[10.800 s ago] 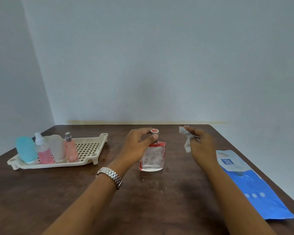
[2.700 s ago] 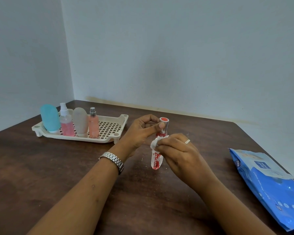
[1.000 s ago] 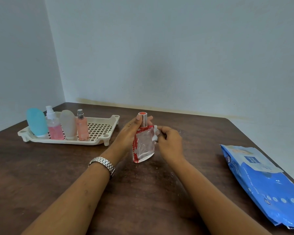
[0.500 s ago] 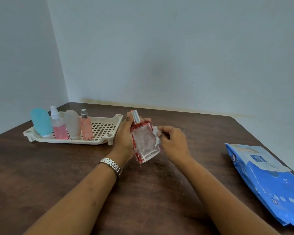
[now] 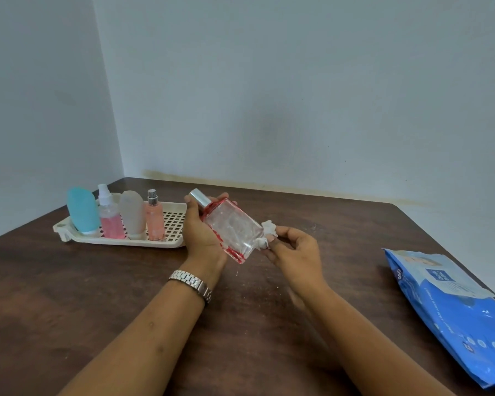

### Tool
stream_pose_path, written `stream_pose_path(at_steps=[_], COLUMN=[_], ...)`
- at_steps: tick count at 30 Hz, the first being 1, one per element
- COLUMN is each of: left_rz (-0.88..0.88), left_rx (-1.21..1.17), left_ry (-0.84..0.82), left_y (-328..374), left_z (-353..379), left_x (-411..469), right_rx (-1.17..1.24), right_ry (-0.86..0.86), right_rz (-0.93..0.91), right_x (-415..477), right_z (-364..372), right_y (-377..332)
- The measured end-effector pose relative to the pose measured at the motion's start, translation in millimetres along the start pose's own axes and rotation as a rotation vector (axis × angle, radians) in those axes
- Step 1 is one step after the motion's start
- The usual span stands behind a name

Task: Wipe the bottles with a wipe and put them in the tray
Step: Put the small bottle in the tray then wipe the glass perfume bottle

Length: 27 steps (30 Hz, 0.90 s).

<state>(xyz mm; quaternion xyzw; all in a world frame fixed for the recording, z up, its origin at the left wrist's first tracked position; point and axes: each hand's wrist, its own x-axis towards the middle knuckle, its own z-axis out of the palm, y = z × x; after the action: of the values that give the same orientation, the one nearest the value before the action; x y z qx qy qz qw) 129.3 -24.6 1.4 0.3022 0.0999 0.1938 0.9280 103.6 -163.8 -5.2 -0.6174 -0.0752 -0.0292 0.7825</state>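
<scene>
Left hand (image 5: 203, 234) grips the tilted clear, red-edged bottle (image 5: 232, 228) above the table (image 5: 97, 295); right hand (image 5: 293, 251) pinches a crumpled wipe (image 5: 268, 231) against its edge. The tray (image 5: 169, 243) holds four upright bottles (image 5: 132, 214), two with pink liquid.

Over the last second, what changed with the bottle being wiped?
The left hand lifted the clear bottle off the table and tilted it, cap toward the tray; it now grips the body instead of the cap. The right hand still pinches the wipe against the bottle's side. The four bottles in the tray and the wipe pack stayed put.
</scene>
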Motion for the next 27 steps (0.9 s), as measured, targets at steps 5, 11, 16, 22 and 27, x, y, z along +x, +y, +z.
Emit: stream_pose_path(at_steps=[5,11,16,22,27], left_rz=[0.065,-0.010,-0.049,0.010,0.066], left_rx=[-0.034,-0.061,-0.050,-0.087,-0.181], left_ry=[0.027,-0.025,-0.064,-0.012,0.023], left_y=[4,8,-6,5,13], left_z=[6,7,14,10,12], left_x=[-2,1,-10,-2,0], right_rx=[0.154,0.141,0.193,0.018,-0.518], right_ry=[-0.025,0.012,0.148,0.008,0.047], right_rz=[0.084,0.026,-0.016,-0.185,-0.783], right_x=[-24,-22,-12,-28,-31], right_z=[14,18,3,18,17], right_y=[3,4,-4,5,8])
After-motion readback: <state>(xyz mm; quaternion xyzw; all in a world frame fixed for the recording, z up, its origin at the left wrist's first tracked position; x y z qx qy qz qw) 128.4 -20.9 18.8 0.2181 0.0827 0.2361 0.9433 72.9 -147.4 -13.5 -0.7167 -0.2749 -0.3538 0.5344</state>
